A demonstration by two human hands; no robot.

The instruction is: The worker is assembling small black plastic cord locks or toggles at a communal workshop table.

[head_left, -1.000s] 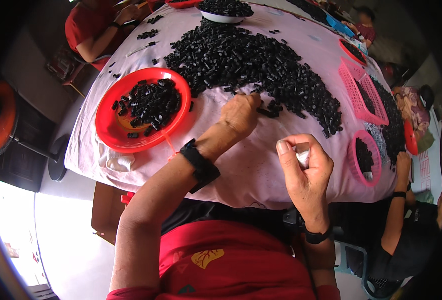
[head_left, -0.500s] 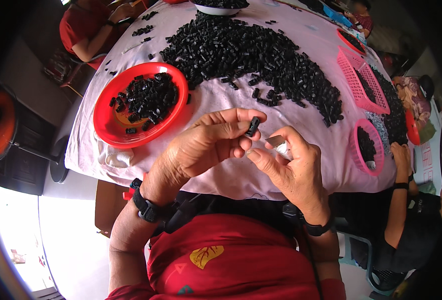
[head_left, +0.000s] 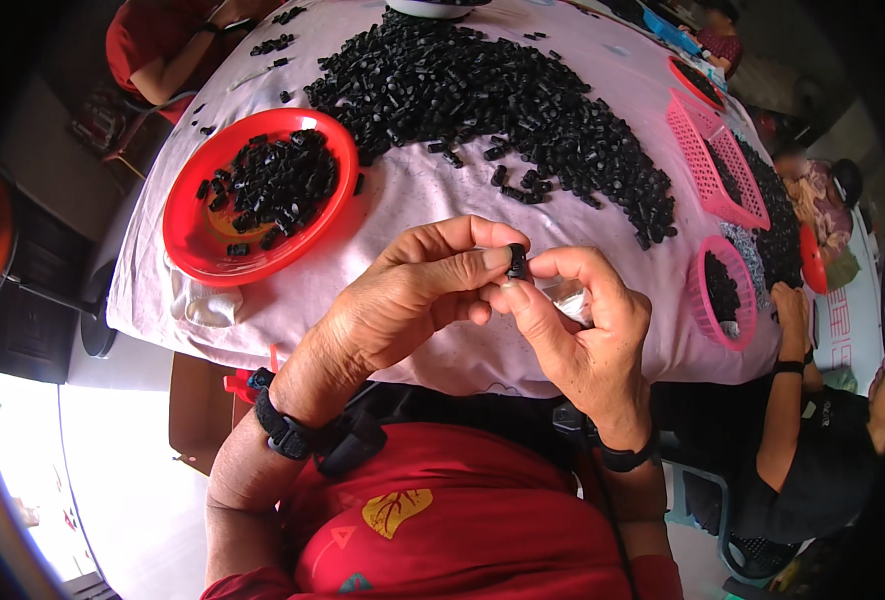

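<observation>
Fingers (head_left: 483, 262) of both hands pinch one small black part (head_left: 516, 261) together, just below the big pile (head_left: 503, 100). Red tray (head_left: 195, 232) left of the pile holds a modest heap; most parts seemingly remain unhandled.

A round table under a pale pink cloth (head_left: 418, 215) fills the upper middle of the frame, with a smooth grey floor (head_left: 113, 470) brightly sunlit at the lower left.
</observation>
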